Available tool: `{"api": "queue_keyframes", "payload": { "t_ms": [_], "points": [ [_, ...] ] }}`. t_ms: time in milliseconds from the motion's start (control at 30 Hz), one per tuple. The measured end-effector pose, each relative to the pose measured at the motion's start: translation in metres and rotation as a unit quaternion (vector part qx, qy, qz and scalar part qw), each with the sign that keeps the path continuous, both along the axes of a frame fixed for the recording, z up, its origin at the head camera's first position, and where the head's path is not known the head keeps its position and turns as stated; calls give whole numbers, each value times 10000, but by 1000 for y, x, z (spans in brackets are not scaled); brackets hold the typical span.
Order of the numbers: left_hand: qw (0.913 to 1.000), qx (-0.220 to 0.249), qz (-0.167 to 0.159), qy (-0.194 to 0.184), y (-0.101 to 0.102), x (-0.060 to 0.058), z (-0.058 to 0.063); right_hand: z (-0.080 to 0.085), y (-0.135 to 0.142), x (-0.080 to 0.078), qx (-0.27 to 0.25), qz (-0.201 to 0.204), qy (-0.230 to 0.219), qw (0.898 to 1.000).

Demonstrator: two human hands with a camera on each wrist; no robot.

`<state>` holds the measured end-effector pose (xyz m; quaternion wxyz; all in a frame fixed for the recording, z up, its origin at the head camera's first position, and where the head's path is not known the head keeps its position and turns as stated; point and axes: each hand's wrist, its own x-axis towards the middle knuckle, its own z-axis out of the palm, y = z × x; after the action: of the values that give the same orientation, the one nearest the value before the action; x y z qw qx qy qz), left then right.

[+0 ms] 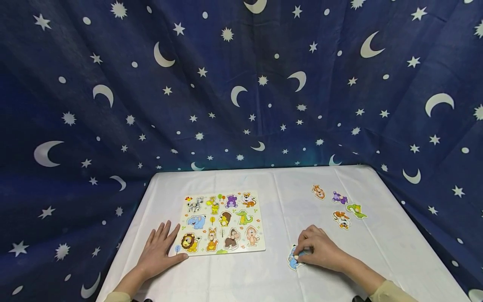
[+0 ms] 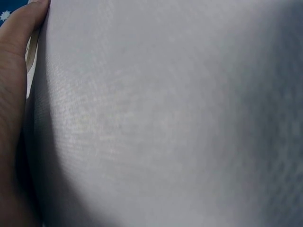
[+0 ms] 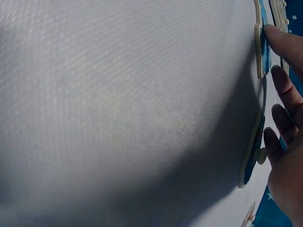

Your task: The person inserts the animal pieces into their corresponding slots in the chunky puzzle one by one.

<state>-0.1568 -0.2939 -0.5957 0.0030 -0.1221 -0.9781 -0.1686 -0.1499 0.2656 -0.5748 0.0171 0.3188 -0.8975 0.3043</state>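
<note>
My right hand (image 1: 317,248) is low over the table, thumb and fingertips pinching a blue puzzle piece (image 1: 292,262) by its small pale knob. More blue shows under the fingers, partly hidden. In the right wrist view the thumb touches the blue puzzle piece (image 3: 262,52), and a second piece with a knob (image 3: 250,153) lies below the curled fingers. My left hand (image 1: 160,247) lies flat with fingers spread at the lower left corner of an animal puzzle board (image 1: 237,249). Its thumb rests along the board's front edge.
To the right lie several loose animal pieces: a brown one (image 1: 318,191), a purple one (image 1: 339,197), a green one (image 1: 356,211) and an orange and white one (image 1: 341,219). White cloth covers the table (image 1: 241,277). Behind it hangs a dark blue curtain (image 1: 211,92) with moons and stars.
</note>
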Motion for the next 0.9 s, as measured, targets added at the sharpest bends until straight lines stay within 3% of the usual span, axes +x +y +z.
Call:
{"api": "queue_keyframes", "payload": {
  "t_ms": [467, 900],
  "points": [
    [9999, 102, -1, 9, 2, 3, 1, -3, 0, 2, -128, -11, 275, 9995],
    [9999, 79, 5, 68, -1, 1, -3, -5, 1, 0, -136, 43, 184, 9997]
  ]
}}
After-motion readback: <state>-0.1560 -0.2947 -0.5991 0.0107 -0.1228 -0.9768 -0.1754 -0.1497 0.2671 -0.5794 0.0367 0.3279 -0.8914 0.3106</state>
